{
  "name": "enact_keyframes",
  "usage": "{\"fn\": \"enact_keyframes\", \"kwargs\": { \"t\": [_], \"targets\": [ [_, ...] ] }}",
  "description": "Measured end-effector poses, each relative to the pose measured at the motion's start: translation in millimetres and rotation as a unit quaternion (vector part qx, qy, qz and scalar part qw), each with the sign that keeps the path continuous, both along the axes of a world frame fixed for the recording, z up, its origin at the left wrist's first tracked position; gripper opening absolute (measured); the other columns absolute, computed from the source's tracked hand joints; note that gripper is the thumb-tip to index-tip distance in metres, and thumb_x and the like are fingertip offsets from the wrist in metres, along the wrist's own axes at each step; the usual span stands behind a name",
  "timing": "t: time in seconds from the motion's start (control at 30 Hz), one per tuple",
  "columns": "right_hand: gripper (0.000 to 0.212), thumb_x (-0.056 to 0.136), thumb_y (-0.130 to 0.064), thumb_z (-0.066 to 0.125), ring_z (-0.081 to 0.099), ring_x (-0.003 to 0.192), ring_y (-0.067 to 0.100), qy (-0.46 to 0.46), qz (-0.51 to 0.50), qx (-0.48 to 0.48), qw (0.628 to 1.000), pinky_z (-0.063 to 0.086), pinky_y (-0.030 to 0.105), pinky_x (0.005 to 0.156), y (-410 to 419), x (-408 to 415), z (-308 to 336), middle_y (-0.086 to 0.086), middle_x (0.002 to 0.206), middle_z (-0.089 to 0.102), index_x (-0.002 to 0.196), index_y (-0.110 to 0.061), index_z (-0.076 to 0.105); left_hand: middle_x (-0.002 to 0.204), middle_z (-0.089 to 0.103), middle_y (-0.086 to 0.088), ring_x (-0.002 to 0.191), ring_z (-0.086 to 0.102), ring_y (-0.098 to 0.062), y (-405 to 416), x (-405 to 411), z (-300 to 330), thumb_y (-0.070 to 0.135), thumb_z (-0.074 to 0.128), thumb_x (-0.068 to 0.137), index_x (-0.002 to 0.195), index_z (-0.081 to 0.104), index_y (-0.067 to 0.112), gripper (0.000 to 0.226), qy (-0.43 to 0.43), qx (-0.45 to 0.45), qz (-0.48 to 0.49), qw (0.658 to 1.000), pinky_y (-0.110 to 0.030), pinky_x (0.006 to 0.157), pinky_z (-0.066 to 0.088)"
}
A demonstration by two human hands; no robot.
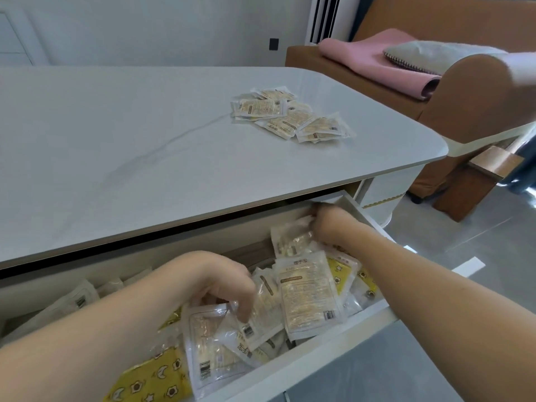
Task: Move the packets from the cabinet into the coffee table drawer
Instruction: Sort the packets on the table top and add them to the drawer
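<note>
Surface: white coffee table (pixel 145 146) with a faint grey marble vein and rounded corner.
On top: loose pile of clear packets (pixel 290 117), overlapping, near the far right corner.
Below: open drawer (pixel 333 343) holding many packets heaped together.

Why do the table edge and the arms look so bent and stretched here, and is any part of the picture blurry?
Head view: the wide-angle lens bows the coffee table edge and stretches both forearms near the frame bottom. The right hand, deep in the drawer, is smeared, as is the upper right corner. Soft, even light; the pile of packets on top casts hardly any shadow.
</note>
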State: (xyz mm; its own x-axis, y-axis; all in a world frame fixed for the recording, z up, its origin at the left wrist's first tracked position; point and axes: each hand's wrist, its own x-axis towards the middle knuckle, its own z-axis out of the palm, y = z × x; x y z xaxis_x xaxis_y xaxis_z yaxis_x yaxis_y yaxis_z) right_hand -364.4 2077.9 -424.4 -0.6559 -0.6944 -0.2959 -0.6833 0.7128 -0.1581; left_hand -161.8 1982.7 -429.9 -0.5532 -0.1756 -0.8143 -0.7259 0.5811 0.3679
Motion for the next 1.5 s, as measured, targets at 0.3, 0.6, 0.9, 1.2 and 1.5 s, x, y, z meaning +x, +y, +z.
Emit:
{"fn": "enact_keyframes", "kwargs": {
  "t": [0.3, 0.6, 0.9, 1.2, 1.5],
  "targets": [
    [0.019, 0.095, -0.017, 0.051, 0.058, 0.08, 0.019, -0.056, -0.05, 0.05, 0.996, 0.049, 0.026, 0.064, 0.0, -4.0, 1.0, 0.007, 0.095, 0.061, 0.112, -0.01, 0.054, 0.105, 0.071, 0.004, 0.092, 0.07, -0.014, 8.4, 6.0, -4.6, 0.032, 0.079, 0.073, 0.112, 0.061, 0.022, 0.044, 0.108, 0.011, 0.059, 0.992, -0.031, 0.079, 0.059],
    [0.051, 0.093, -0.016, 0.052, 0.052, 0.116, 0.027, -0.07, -0.037, 0.079, 0.994, 0.047, 0.035, 0.093, 6.7, -5.7, 0.0, 0.009, 0.128, 0.053, 0.142, -0.012, 0.038, 0.076, 0.058, 0.0, 0.061, 0.054, -0.014, 2.0, 2.6, -7.3, 0.012, 0.058, 0.079, 0.098, 0.058, 0.013, 0.019, 0.229, -0.147, 0.255, 0.928, -0.022, 0.05, 0.04],
    [0.031, 0.088, -0.018, 0.065, 0.058, 0.065, 0.018, -0.137, -0.071, -0.01, 0.988, 0.052, 0.03, 0.062, 17.1, -23.6, 6.1, 0.007, 0.088, 0.066, 0.115, -0.004, 0.06, 0.099, 0.049, 0.009, 0.074, 0.054, -0.02, 11.0, 4.5, 1.6, 0.013, 0.056, 0.084, 0.12, 0.041, 0.039, 0.047, 0.46, -0.369, -0.034, 0.807, -0.032, 0.057, 0.045],
    [0.068, 0.075, -0.035, 0.078, 0.058, 0.092, 0.017, -0.041, -0.03, -0.105, 0.993, 0.049, 0.026, 0.077, 18.2, -29.1, 4.6, 0.001, 0.118, 0.063, 0.135, -0.021, 0.051, 0.076, 0.051, 0.005, 0.061, 0.051, -0.015, 12.1, -9.7, -19.8, 0.02, 0.051, 0.086, 0.135, 0.029, 0.023, 0.054, 0.263, -0.323, 0.054, 0.908, -0.027, 0.053, 0.042],
    [0.036, 0.083, -0.011, 0.07, 0.058, 0.101, 0.023, -0.135, -0.071, -0.24, 0.959, 0.047, 0.035, 0.086, 18.6, -23.2, 24.3, 0.002, 0.107, 0.063, 0.117, -0.014, 0.06, 0.098, 0.065, -0.018, 0.071, 0.072, -0.032, 28.2, 6.2, 7.1, -0.002, 0.05, 0.093, 0.118, 0.049, 0.003, 0.025, 0.264, 0.126, 0.552, 0.781, -0.033, 0.052, 0.057]
  ]
}}
